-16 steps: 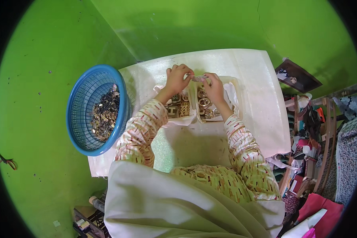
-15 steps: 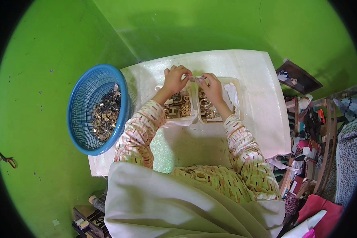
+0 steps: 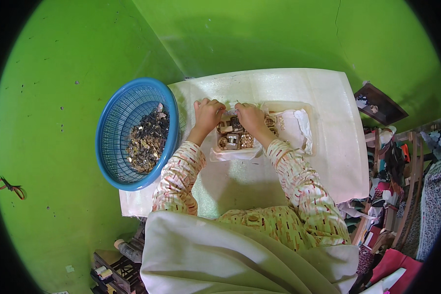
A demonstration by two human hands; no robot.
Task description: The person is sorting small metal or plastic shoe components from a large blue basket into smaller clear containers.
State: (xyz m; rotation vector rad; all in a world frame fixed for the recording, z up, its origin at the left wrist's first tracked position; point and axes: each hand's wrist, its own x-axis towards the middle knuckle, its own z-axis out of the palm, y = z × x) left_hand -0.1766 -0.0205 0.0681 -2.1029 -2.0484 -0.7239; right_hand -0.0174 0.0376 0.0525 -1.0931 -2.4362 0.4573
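Note:
Over the far rim of the left tray [image 3: 236, 156] my left hand [image 3: 209, 116] and my right hand [image 3: 250, 118] face each other with a small gap between them. The fingertips of each are pinched together, and what they hold is too small or hidden to name. White sheeting lines this tray. Inside it sit gold and silver metal buckles [image 3: 233, 141] grouped by shape, one with a chain-like gold pattern. My right wrist hides part of a second, clear tray [image 3: 306, 107], where gold buckles [image 3: 271, 122] lie along the left side and white wrapping [image 3: 304, 128] along the right.
A blue plastic basket [image 3: 103, 147] stands at the left, tilted, holding a pile of mixed metal pieces [image 3: 147, 142]. Both trays rest on a white-covered table [image 3: 328, 161] against a green wall. Cluttered shelves [image 3: 397, 171] stand at the right, and a dark frame [image 3: 384, 104] leans at the back.
Both hands have moved left and nearer, from above the gap between the trays to the left tray. The silvery buckle-like piece held between them no longer shows. The view has shifted slightly.

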